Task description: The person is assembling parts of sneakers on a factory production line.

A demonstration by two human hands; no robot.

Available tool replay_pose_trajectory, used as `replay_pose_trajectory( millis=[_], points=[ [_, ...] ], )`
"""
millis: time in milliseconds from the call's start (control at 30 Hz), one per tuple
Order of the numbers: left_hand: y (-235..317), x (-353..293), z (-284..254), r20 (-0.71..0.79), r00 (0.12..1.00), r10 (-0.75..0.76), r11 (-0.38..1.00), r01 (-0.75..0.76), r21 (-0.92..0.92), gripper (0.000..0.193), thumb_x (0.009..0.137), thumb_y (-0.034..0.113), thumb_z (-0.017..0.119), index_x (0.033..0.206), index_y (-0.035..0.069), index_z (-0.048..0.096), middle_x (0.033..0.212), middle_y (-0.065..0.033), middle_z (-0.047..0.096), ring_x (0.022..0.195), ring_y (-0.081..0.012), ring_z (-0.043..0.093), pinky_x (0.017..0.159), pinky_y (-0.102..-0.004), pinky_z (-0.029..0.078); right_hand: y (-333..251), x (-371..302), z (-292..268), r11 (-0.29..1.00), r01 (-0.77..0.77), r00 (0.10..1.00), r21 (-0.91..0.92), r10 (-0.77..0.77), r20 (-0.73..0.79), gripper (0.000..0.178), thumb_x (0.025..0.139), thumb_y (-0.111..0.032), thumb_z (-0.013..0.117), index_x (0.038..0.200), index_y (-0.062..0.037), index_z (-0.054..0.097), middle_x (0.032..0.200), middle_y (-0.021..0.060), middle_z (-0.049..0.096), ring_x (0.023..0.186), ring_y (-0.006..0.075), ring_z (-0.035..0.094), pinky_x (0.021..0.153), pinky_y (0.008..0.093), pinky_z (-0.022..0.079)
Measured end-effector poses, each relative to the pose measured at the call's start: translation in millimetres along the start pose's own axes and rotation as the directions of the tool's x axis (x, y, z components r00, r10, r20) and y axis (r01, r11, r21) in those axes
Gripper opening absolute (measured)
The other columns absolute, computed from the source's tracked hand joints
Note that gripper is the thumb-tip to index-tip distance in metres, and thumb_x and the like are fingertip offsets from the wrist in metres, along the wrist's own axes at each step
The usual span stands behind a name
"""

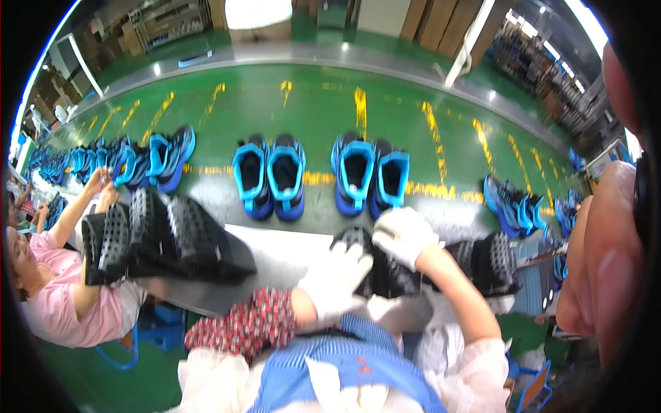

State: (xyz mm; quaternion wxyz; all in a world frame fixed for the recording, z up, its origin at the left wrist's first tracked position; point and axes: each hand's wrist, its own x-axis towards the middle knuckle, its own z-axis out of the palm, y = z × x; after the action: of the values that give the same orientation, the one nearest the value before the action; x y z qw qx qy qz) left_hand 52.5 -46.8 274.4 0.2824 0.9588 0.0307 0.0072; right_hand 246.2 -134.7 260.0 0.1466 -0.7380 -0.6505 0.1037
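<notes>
My left hand [337,281], in a white glove, lies with spread fingers on the near edge of a black perforated piece [384,275]. My right hand [405,237], gloved too, has its fingers curled down on the far side of that piece. It looks like soft mesh; its lower part and the fingertips are partly hidden. More black perforated pieces [485,265] lie right of my right forearm. A row of similar black pieces [200,237] stands to the left on the grey work surface [275,241].
Two pairs of blue-and-black shoes [286,179] [358,175] stand on the green line ahead. More shoes [165,162] line the far left, others [509,206] the right. A co-worker in pink [58,268] sits at left. Large bare fingers [609,255] fill the right edge, close to the lens.
</notes>
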Motion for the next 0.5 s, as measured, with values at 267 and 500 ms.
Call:
replay_pose_trajectory(
  millis=[267,500],
  points=[
    [-13,14,-2,-0.147,0.986,0.076,0.996,-0.081,-0.025,0.059,0.059,0.032,0.075,0.105,0.002,0.053,0.099,-0.0156,0.051,0.093,-0.0334,0.052,0.081,-0.0407,0.045,9,2,-1,0.994,-0.049,0.998,0.097,0.054,-0.045,0.026,0.077,-0.026,0.063,0.089,-0.0037,0.063,0.089,0.0132,0.062,0.088,0.0319,0.057,0.081,0.0391,0.045],
    [5,9,-28,-0.251,0.968,0.024,0.995,-0.048,-0.091,0.065,0.051,0.027,0.083,0.104,0.003,0.054,0.105,-0.0148,0.052,0.098,-0.034,0.051,0.085,-0.0407,0.044,1,-9,-23,0.99,-0.084,0.937,0.111,0.116,-0.328,0.027,0.079,-0.024,0.061,0.096,-0.0039,0.064,0.093,0.0142,0.064,0.092,0.0326,0.058,0.083,0.039,0.045]
  ],
)
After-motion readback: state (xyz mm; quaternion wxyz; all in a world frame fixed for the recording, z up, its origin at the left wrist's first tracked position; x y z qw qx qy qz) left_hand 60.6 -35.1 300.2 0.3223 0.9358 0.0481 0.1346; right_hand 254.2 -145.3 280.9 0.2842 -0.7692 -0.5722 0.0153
